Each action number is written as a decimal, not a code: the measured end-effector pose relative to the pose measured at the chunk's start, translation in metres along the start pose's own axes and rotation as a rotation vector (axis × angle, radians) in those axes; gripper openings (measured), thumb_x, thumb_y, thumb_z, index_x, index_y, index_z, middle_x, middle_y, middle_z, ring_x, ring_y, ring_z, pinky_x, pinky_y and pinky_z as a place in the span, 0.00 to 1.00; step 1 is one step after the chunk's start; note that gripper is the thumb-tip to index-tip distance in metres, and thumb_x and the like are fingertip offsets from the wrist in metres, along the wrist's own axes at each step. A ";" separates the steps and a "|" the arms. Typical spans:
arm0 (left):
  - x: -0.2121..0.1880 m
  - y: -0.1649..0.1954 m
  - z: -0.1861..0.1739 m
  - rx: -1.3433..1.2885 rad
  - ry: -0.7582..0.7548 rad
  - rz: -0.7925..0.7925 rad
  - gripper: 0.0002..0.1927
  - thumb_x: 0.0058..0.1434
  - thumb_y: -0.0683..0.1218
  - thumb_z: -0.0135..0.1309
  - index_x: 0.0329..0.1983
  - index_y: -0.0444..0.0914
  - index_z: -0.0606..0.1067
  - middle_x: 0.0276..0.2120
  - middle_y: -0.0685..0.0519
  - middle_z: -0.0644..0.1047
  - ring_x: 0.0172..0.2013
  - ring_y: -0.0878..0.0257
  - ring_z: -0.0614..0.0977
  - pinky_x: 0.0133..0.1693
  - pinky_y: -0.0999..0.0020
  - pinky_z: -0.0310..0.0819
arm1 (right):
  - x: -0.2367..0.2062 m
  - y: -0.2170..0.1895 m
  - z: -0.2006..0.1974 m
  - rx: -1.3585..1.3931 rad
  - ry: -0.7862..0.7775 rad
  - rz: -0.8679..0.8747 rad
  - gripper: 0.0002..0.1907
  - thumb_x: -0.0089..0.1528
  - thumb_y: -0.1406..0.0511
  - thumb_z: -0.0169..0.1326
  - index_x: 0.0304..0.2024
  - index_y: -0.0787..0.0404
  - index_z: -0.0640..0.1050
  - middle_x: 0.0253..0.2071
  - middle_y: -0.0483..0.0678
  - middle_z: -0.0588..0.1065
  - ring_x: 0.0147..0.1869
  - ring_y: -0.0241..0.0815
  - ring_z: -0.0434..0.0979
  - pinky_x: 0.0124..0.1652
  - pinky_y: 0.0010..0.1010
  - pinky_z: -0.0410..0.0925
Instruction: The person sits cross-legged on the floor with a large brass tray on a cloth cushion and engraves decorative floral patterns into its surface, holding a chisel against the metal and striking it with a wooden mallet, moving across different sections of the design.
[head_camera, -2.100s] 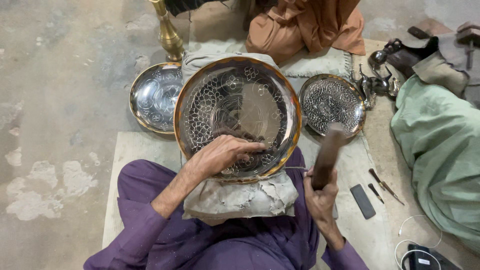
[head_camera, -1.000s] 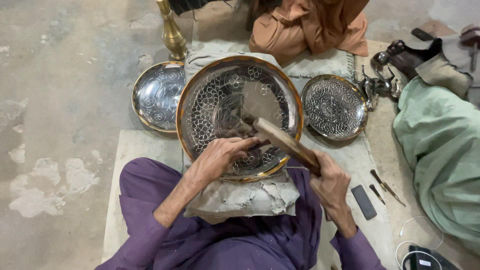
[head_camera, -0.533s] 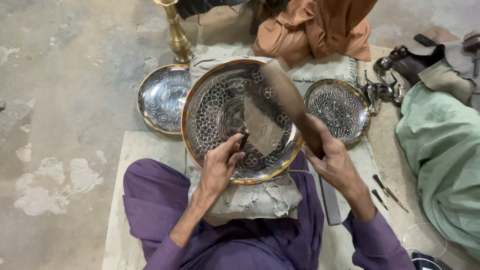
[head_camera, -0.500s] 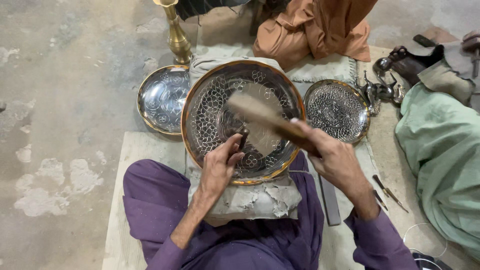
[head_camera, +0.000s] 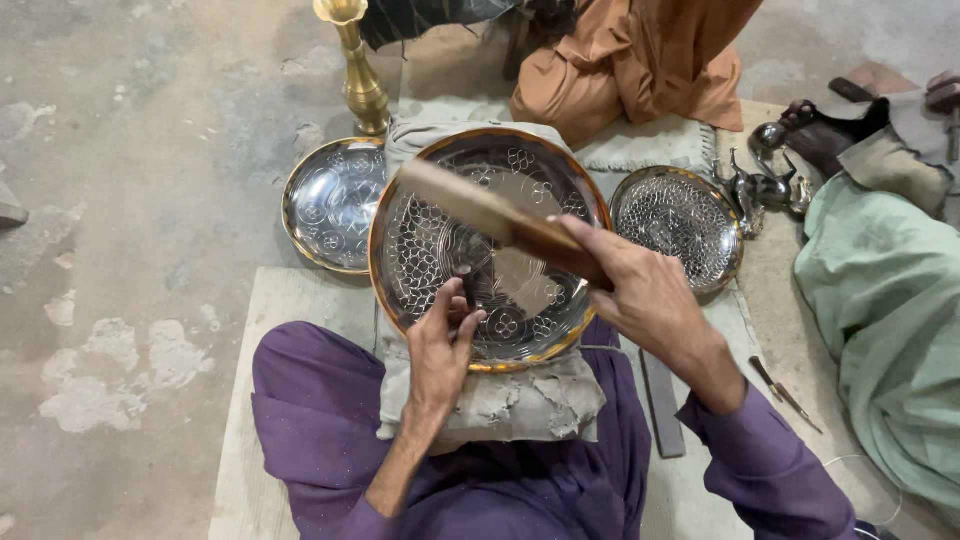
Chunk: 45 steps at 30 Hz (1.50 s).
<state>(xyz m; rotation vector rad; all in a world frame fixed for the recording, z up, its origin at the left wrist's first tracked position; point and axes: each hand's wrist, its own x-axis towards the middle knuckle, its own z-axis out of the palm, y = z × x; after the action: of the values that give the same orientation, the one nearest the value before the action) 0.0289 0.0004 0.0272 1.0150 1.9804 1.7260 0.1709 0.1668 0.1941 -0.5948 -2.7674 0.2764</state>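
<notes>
Flanking one large tray (head_camera: 440, 250): two smaller trays (head_camera: 330, 200).

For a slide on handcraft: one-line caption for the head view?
Left hand steadies a punch on an engraved plate while right hand holds a wooden mallet above it.

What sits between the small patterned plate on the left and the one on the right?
The big engraved platter lies between the left plate and the right plate, propped on a cloth-covered block. The head view shows it.

Glossy engraved metal plate (head_camera: 500, 290), wooden mallet (head_camera: 480, 215)
</notes>
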 end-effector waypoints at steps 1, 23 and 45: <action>0.000 0.000 0.000 -0.005 0.005 0.018 0.23 0.64 0.38 0.58 0.62 0.36 0.70 0.37 0.45 0.84 0.38 0.58 0.88 0.38 0.63 0.88 | 0.000 0.000 -0.001 -0.121 -0.033 -0.019 0.38 0.53 0.66 0.58 0.68 0.42 0.71 0.44 0.46 0.78 0.40 0.48 0.81 0.38 0.39 0.74; 0.038 0.004 -0.013 0.140 -0.372 0.249 0.26 0.61 0.43 0.61 0.64 0.40 0.73 0.40 0.47 0.83 0.38 0.59 0.86 0.39 0.64 0.83 | -0.057 0.038 0.022 -0.002 0.129 0.210 0.33 0.53 0.72 0.59 0.61 0.48 0.75 0.45 0.47 0.76 0.41 0.47 0.82 0.40 0.38 0.76; 0.044 0.007 -0.013 0.188 -0.518 0.346 0.26 0.61 0.42 0.59 0.64 0.43 0.73 0.48 0.48 0.83 0.39 0.55 0.87 0.41 0.63 0.84 | -0.107 0.057 0.080 -0.035 0.048 0.400 0.30 0.51 0.76 0.54 0.57 0.52 0.77 0.43 0.51 0.83 0.41 0.48 0.83 0.37 0.40 0.72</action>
<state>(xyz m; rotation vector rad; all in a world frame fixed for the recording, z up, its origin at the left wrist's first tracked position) -0.0080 0.0215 0.0453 1.7485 1.7153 1.2508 0.2587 0.1621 0.0784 -1.1479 -2.5917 0.2935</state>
